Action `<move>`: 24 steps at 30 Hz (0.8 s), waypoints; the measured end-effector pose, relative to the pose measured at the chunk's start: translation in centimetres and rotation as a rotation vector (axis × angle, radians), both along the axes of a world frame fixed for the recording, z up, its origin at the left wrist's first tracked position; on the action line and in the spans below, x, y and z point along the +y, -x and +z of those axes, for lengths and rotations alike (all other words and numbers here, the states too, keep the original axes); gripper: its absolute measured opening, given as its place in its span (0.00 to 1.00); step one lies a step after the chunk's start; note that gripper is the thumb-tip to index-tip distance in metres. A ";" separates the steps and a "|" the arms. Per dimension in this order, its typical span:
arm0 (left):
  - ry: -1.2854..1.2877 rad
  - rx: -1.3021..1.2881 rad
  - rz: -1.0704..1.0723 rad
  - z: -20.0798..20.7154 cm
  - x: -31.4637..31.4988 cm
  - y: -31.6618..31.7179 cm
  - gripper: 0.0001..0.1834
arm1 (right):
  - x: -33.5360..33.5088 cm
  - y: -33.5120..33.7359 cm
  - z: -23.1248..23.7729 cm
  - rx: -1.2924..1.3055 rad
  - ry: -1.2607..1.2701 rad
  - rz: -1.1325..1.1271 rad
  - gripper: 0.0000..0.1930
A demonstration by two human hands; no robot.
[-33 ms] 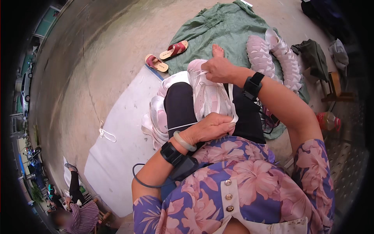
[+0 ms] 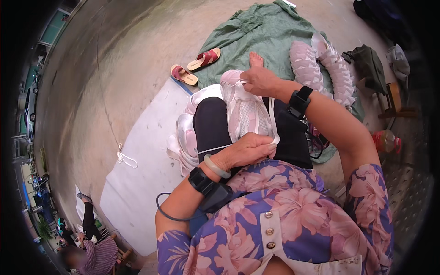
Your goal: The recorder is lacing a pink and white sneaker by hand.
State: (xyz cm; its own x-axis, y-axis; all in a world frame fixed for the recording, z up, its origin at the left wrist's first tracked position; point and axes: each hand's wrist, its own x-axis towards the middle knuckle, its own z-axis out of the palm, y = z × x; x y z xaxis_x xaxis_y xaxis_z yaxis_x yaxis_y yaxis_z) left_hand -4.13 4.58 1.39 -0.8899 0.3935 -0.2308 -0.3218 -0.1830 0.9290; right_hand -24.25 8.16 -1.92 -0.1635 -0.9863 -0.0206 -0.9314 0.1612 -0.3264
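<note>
The pink-white shoe (image 2: 247, 114) on the lap could twist or slide if the right hand (image 2: 260, 82), pinched on a lace strand (image 2: 243, 82) at its far end, and the left hand (image 2: 251, 150), clamped on the white lace (image 2: 274, 121) near the waist, tug unevenly, while loose shoe pieces (image 2: 185, 130) crowd the left thigh (image 2: 212, 128) and 2 stacked rows of shoe uppers (image 2: 306, 64) lie beyond.
</note>
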 end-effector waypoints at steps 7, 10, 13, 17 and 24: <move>-0.037 -0.046 0.004 0.8 -0.1 0.1 0.18 | 4.1 -1.0 -1.1 -0.471 0.096 -0.265 0.11; -0.057 -0.092 0.018 0.7 -0.1 0.0 0.19 | 4.9 -2.2 -1.2 -0.247 0.140 -0.169 0.09; -0.068 -0.081 0.032 0.9 0.2 0.1 0.19 | 4.6 -3.2 -1.1 -0.028 0.121 -0.062 0.06; -0.039 -0.105 0.041 1.3 0.7 0.3 0.19 | 4.2 -3.9 -2.0 0.047 0.084 -0.136 0.06; -0.023 -0.117 0.058 1.1 0.8 0.2 0.19 | 6.3 -2.3 -3.0 -0.255 0.232 -0.328 0.07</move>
